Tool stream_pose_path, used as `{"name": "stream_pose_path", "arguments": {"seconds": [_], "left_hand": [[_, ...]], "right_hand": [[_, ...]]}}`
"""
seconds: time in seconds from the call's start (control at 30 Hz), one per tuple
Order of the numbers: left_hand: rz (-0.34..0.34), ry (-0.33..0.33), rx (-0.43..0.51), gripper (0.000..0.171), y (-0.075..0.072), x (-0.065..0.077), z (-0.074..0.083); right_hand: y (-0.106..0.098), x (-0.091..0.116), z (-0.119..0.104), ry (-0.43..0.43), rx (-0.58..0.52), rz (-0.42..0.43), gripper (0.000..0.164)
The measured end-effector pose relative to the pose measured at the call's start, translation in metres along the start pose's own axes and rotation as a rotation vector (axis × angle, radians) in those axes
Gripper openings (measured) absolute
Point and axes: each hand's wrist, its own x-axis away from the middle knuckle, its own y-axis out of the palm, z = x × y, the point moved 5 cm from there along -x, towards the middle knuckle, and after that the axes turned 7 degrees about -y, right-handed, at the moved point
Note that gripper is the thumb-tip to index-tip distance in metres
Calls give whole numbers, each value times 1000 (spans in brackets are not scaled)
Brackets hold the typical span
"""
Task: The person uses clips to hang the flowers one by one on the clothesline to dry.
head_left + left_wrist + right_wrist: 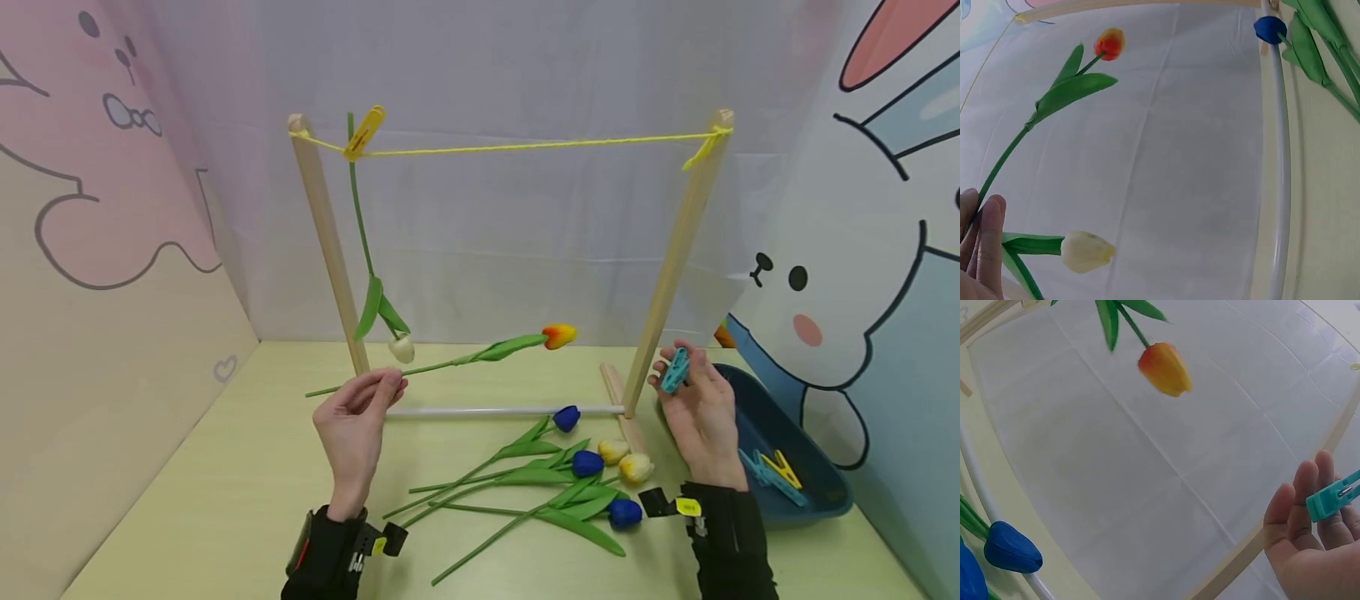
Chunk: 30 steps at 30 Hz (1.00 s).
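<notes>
My left hand pinches the green stem of an orange-yellow artificial tulip, which lies nearly level with its bloom pointing right. In the left wrist view the orange bloom shows beyond the fingertips. My right hand holds a teal clothespin between thumb and fingers, beside the right post. A white tulip hangs upside down from the yellow cord, its stem gripped by a yellow clothespin near the left post. The left hand is just below that hanging bloom.
Wooden posts carry the cord, with a white rod low between them. Several blue and cream tulips lie on the table in front. At the right, a dark blue basin holds teal and yellow clothespins.
</notes>
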Motion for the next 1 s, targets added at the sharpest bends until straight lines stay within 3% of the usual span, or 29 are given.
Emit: {"name": "stream_pose_path", "arguments": {"seconds": [0.03,0.13,0.37,0.53,0.6,0.77,1.0], "left_hand": [[-15,63,-26,17,-2,-1,-2],[-19,139,-58,16,-3,-1,2],[28,131,-112,13,5,-2,18],[38,153,-57,15,7,-4,22],[10,168,-29,16,10,-10,25],[-65,201,-102,17,26,-33,38],[-129,227,-195,30,45,-61,57]], "right_hand": [[0,0,0,0,5,1,31],[-2,0,1,10,12,10,31],[0,-2,5,-2,113,29,28],[4,-2,6,-57,183,45,29],[9,-5,8,-68,199,36,30],[29,-17,12,-75,286,4,28],[65,-39,14,-121,382,-137,29]]}}
